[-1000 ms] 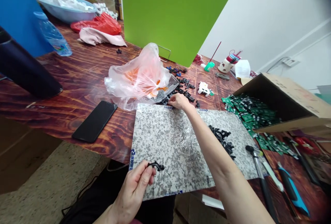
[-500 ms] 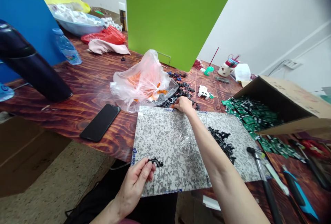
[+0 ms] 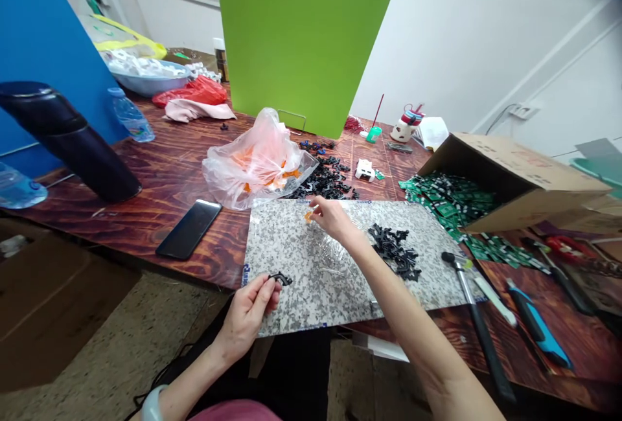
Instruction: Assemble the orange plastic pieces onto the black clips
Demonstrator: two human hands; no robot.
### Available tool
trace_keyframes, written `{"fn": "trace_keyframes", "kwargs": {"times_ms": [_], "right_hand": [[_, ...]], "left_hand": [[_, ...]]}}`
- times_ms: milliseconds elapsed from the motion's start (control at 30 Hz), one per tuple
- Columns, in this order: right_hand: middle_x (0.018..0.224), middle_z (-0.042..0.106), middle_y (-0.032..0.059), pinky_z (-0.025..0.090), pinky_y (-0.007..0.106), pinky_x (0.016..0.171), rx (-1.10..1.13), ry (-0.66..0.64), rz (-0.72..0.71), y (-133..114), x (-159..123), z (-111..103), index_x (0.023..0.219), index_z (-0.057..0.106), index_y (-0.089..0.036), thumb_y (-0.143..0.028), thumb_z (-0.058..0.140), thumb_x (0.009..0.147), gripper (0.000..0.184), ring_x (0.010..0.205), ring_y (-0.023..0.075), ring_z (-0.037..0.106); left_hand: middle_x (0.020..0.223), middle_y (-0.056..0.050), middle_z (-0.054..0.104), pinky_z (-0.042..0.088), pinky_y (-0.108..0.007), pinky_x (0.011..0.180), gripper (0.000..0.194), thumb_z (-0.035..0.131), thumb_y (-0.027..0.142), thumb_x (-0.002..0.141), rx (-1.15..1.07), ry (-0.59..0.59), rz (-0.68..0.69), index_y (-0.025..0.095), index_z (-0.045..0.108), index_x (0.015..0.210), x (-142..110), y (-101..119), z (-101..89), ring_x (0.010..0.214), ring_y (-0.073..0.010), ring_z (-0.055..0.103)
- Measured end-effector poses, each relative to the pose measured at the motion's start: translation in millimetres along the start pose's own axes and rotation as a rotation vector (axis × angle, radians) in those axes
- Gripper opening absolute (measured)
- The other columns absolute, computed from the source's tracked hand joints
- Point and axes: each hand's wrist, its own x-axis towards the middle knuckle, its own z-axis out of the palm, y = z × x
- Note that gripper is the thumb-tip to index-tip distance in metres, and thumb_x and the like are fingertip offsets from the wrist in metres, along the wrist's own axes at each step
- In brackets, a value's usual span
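Observation:
Between the thumb and fingers of my left hand (image 3: pixel 253 307) is a small curved black plastic part (image 3: pixel 282 278), held over the near left of the speckled board (image 3: pixel 286 307). My right hand (image 3: pixel 333 219) pinches a small orange plastic piece (image 3: pixel 308 216) above the board's far edge. Under my right wrist lies a pile of thin clear pieces (image 3: pixel 331 252). Right of my forearm sits a heap of black plastic parts (image 3: pixel 396 249). More loose black parts (image 3: pixel 328 178) lie beyond the board, beside a clear plastic bag (image 3: pixel 257 162) with orange pieces in it.
A phone (image 3: pixel 188 229) and a dark flask (image 3: pixel 72 142) stand to the left. On the right are a cardboard box (image 3: pixel 525 168) spilling green circuit boards (image 3: pixel 449 197), a hammer (image 3: pixel 479 317) and a blue-black cutter (image 3: pixel 538 324). A green panel (image 3: pixel 311 39) rises behind.
My right hand has come back from the loose black parts to over the board, carrying the orange piece. My left hand still holds the black part. The view has shifted slightly.

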Motion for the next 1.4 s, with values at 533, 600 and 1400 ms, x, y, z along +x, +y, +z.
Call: {"fn": "trace_keyframes", "kwargs": {"times_ms": [533,600,1400], "right_hand": [[0.087,0.071,0.0052,0.043,0.026,0.073,-0.002,-0.083,-0.017,-10,-18,12,0.089,0.069,-0.019,-0.019,0.056,0.085,0.014,0.078,0.0164,0.062],[0.085,0.07,0.0048,0.043,0.026,0.073,0.018,-0.109,-0.015,-8,-14,14,0.086,0.07,-0.019,-0.019,0.061,0.081,0.01,0.077,0.0163,0.062],[0.096,0.067,0.0069,0.052,0.033,0.075,0.365,0.238,0.08,-113,-150,6,0.093,0.062,-0.024,-0.017,0.059,0.085,0.011,0.092,0.0199,0.062]], "left_hand": [[0.071,-0.003,0.065,0.051,-0.024,0.058,0.027,0.047,0.035,0.089,0.115,-0.059,0.059,0.016,0.061,0.074,-7,1,-4.2,0.063,-0.0148,0.061],[0.069,-0.002,0.065,0.051,-0.024,0.059,0.027,0.047,0.034,0.09,0.133,-0.089,0.06,0.017,0.061,0.075,-8,0,-5.0,0.064,-0.015,0.062],[0.074,0.0,0.053,0.041,-0.027,0.066,0.022,0.036,0.036,0.094,0.31,-0.326,0.025,0.02,0.049,0.086,-12,24,-13.0,0.07,-0.0173,0.051]]}}
